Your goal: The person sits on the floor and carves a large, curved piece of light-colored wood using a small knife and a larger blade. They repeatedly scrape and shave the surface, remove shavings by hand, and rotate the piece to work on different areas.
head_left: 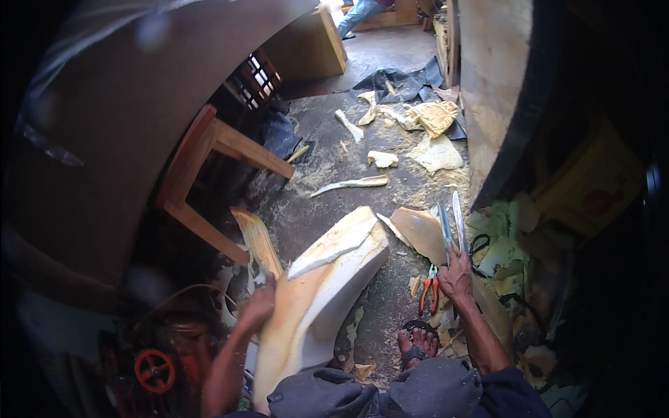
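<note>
A big sculpted block of foam (317, 279), cream and white, leans up from my lap toward the floor ahead. My left hand (259, 303) grips its left edge, with some fingers hidden. In my right hand (456, 275) is a pair of long-bladed scissors (458, 216); the two shiny blades point away from me, spread a little, and the handles are covered by my fingers. Just beside that hand lie pliers with orange handles (430, 289) and a black looped handle (479, 244). A thin tan sheet (417, 231) rests beyond the blades.
Foam offcuts (435, 153) and crumbs litter the dark floor. A wooden frame (209, 150) stands at left, above a curved foam strip (256, 240). Low left is a red wheel (155, 370). A pale panel (498, 83) rises at right. Another person's leg (359, 15) shows far off.
</note>
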A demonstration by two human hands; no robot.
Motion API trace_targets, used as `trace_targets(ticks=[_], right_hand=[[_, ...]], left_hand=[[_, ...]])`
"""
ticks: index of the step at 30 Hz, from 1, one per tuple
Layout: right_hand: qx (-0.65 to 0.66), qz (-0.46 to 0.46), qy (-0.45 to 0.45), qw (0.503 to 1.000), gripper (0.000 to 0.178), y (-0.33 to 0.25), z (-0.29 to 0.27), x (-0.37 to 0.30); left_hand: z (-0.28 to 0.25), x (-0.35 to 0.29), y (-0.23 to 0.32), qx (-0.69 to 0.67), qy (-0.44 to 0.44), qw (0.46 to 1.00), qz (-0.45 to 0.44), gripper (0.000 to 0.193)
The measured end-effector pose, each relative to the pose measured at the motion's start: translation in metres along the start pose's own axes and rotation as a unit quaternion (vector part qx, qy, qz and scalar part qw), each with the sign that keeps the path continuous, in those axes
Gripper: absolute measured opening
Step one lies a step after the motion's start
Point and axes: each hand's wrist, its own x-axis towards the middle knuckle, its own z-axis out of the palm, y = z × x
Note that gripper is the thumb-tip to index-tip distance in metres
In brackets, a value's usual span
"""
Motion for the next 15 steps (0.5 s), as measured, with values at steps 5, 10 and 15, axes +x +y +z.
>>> trace_targets(ticks=[5, 10, 15], right_hand=[[0.029, -0.255, 0.021, 0.966, 0.061, -0.092, 0.023, 0.001], [-0.096, -0.300, 0.051, 0.948, 0.046, -0.163, 0.071, 0.006], [-0.125, -0.358, 0.016, 0.925, 0.041, -0.185, 0.076, -0.054]], left_hand=[[0.037, -0.003, -0.035, -0.118, 0.012, 0.990, 0.073, 0.083], [0.036, 0.005, -0.040, -0.254, 0.009, 0.958, 0.130, 0.068], [0.042, 0.008, -0.051, -0.315, 0.048, 0.941, 0.115, 0.068]])
